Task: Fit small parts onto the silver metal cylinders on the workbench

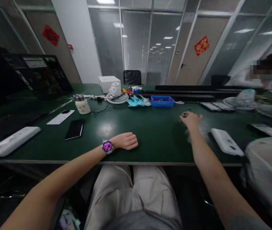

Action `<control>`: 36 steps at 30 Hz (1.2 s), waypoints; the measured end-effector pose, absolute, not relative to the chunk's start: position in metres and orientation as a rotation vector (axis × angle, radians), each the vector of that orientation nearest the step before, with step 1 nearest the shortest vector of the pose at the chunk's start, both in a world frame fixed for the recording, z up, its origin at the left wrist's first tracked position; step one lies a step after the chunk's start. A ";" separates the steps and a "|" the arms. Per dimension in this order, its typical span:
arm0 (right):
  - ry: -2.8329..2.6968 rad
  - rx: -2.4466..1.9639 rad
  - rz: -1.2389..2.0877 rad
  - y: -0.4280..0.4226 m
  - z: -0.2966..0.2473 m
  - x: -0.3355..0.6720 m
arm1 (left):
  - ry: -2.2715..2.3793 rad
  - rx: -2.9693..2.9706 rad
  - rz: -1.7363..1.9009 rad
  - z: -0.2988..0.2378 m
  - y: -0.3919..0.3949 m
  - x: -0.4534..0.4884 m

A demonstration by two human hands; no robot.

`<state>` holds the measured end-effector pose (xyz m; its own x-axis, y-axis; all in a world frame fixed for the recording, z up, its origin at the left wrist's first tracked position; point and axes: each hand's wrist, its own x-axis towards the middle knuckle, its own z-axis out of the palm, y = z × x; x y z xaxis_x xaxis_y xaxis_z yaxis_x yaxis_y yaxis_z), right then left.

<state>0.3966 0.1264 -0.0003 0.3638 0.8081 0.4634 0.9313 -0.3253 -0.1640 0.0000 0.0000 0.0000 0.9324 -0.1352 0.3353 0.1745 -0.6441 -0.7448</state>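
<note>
My left hand rests on the green table near its front edge, fingers curled in loosely, with nothing visible in it; a watch with a purple face is on that wrist. My right hand reaches further out to the right and pinches a small dark round object between the fingertips. A blue tray stands behind it, apart from the hand.
A black phone and a white card lie at the left, beside a white jar. White devices lie at both sides. A fan grille and blue blades sit at the back. Another person sits at the far right.
</note>
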 end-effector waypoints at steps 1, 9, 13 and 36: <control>-1.526 -2.232 -0.434 0.126 -0.001 0.398 | -0.027 -2.225 -0.458 0.000 0.000 0.000; -1.520 -1.905 -0.556 0.116 0.014 0.367 | -0.100 -2.342 -0.395 0.000 0.000 0.001; -1.742 -1.569 -0.327 0.101 0.018 0.297 | -0.122 -2.377 -0.396 -0.001 0.001 0.001; -2.076 -1.258 0.153 0.078 -0.028 0.192 | -1.486 -2.500 -1.638 0.004 0.068 0.047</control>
